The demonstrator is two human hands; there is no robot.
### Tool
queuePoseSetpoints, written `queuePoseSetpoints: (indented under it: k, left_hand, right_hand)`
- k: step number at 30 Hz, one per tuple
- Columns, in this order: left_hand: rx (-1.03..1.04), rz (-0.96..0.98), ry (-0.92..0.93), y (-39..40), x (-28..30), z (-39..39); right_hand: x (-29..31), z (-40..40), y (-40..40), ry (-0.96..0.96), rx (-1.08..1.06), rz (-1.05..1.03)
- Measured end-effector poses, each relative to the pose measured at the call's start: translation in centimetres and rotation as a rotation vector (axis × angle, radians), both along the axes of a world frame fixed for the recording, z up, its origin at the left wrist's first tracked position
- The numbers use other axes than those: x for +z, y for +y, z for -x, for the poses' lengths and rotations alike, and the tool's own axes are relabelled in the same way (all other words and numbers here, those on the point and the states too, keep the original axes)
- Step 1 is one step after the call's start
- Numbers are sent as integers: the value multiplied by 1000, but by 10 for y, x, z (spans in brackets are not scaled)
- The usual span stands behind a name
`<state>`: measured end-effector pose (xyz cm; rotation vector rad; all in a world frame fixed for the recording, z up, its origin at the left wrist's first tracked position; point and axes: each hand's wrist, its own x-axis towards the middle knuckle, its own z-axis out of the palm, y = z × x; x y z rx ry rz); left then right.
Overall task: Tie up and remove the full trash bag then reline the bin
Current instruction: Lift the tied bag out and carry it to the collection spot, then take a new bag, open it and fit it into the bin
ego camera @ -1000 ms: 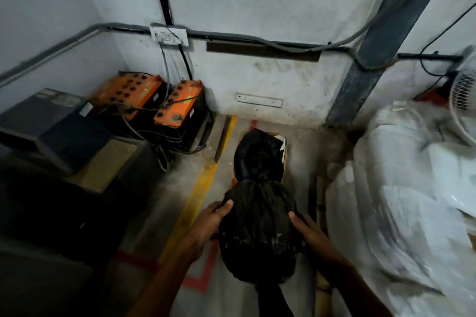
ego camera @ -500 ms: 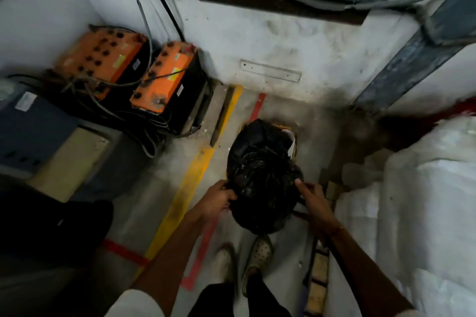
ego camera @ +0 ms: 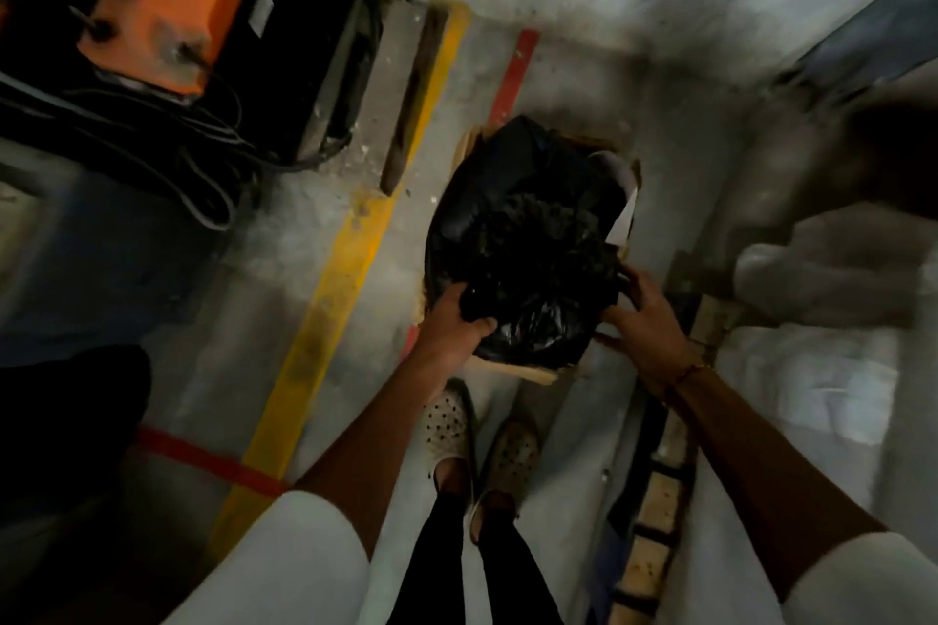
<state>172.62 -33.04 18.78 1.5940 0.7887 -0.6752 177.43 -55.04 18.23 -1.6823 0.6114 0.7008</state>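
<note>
A full black trash bag [ego camera: 528,259] sits in a brown cardboard box bin [ego camera: 512,371] on the concrete floor, just ahead of my feet. My left hand [ego camera: 457,320] is shut on the bag's crumpled plastic at its near left side. At the bag's right edge my right hand [ego camera: 642,315] grips the plastic with curled fingers. The bag's top is bunched and wrinkled between my hands. Some white paper [ego camera: 622,198] shows at the bin's far right rim.
Orange-topped batteries [ego camera: 193,10] with black cables [ego camera: 167,142] stand at the far left. Yellow [ego camera: 350,259] and red [ego camera: 512,71] floor stripes run past the bin. White bulky sacks [ego camera: 822,320] crowd the right. A slatted wooden piece [ego camera: 655,513] lies along the floor beside my shoes [ego camera: 477,442].
The view has tilted down and closed in on the bin. The bag, held up in front earlier, now rests low in the box, both hands still gripping its sides.
</note>
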Motion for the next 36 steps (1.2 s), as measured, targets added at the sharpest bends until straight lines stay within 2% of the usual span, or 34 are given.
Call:
queuePoseSetpoints:
  k: [3,6,9,13,17,22,25,31,36]
  left_hand:
    - [-83,-51,24,-3,-15,-10]
    - [-81,-70,52,-2,-9,-18]
    - [-65,-65,19,10,15,-28]
    - [-10,-80,-83,31,62,-36]
    - [9,-123,-269,56,140,-27]
    - [50,-253,-415,86,237,10]
    - [119,-340,-490,101,293,48]
    - [462,-510,-565,132,389,176]
    - [827,-724,-548,148,446,329]
  right_hand:
    - [-15,2,3,-34,93,101]
    - [-3,5,11,-69,96,192]
    - [27,4,17,-129,107,277]
    - [71,6,26,-221,315,438]
    - [140,-2,56,-286,576,353]
    - [231,-9,110,-519,1008,320]
    - [287,-3,147,-694,1183,260]
    - [378,52,240,-964,1453,16]
    - [446,163,329,-1167,1682,-219]
